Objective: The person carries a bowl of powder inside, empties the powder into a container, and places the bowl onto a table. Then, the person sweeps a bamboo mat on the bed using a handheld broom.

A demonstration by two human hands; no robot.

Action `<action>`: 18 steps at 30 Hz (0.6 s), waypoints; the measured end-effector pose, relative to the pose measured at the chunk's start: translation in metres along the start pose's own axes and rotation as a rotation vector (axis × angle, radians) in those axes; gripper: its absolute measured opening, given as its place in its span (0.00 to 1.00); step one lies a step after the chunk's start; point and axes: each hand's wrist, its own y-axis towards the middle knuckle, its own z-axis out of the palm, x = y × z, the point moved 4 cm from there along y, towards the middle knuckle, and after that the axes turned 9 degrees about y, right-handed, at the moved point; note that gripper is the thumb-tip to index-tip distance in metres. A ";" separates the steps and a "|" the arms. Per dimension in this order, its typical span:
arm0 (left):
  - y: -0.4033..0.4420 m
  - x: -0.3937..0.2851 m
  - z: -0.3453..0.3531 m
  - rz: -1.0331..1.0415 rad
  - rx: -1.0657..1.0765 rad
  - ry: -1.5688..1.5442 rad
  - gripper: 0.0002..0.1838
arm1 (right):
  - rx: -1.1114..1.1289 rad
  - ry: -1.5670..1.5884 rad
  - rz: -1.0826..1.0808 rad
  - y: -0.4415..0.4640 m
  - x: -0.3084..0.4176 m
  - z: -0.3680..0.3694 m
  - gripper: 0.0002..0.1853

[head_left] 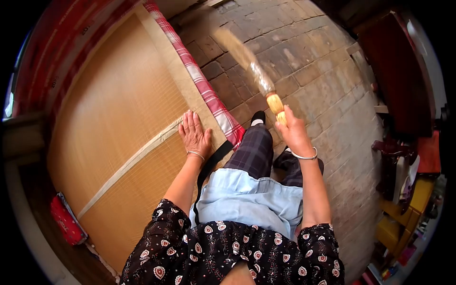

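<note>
My right hand (pixel 295 133) is wrapped round the pale, segmented handle of a whisk broom (pixel 260 78). Shiny clear wrapping covers the broom's neck, and its straw end is smeared by motion above the brick floor. My left hand (pixel 194 135) lies flat, fingers stretched out, on the tan woven mat (pixel 128 80) that covers the bed. Under its fingertips runs a pale fabric strip (pixel 135 159) that crosses the mat. Near my left wrist, a black strap (pixel 209 164) trails from the bed's corner toward my lap.
Red-and-white checked cloth (pixel 202 85) hangs along the bed edge. Brick floor (pixel 327 99) stretches to the right. Dark red furniture (pixel 396 71) and a yellow shelf (pixel 403 218) with assorted items line the right side. A red packet-like item (pixel 68 221) lies at the bed's left edge.
</note>
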 end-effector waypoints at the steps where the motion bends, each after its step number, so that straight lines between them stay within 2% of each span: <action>1: 0.001 -0.001 -0.001 0.000 0.008 0.009 0.36 | -0.068 0.100 -0.025 0.004 -0.001 0.001 0.28; 4: 0.004 -0.003 -0.001 -0.003 0.025 0.029 0.36 | -0.093 0.334 0.003 0.018 0.004 0.020 0.30; 6: 0.005 -0.005 -0.001 0.001 0.035 0.035 0.36 | -0.020 0.183 -0.159 0.026 0.003 0.041 0.24; 8: 0.004 -0.006 -0.002 0.011 0.048 0.040 0.36 | 0.387 -0.163 0.023 0.033 -0.016 0.059 0.21; 9: 0.005 -0.006 -0.002 0.013 0.054 0.042 0.36 | 0.391 -0.204 0.061 0.035 -0.022 0.061 0.19; 12: 0.004 -0.006 -0.001 0.005 0.067 0.043 0.36 | 0.285 -0.217 0.148 0.044 -0.032 0.041 0.21; 13: 0.005 -0.005 0.001 0.006 0.063 0.045 0.36 | 0.229 -0.170 0.129 0.047 -0.037 0.039 0.25; 16: 0.007 -0.006 0.002 0.003 0.062 0.049 0.36 | -0.019 0.149 -0.068 0.062 -0.021 0.031 0.30; 18: 0.008 -0.005 0.001 0.002 0.059 0.053 0.36 | -0.053 0.235 -0.139 0.072 -0.001 0.036 0.31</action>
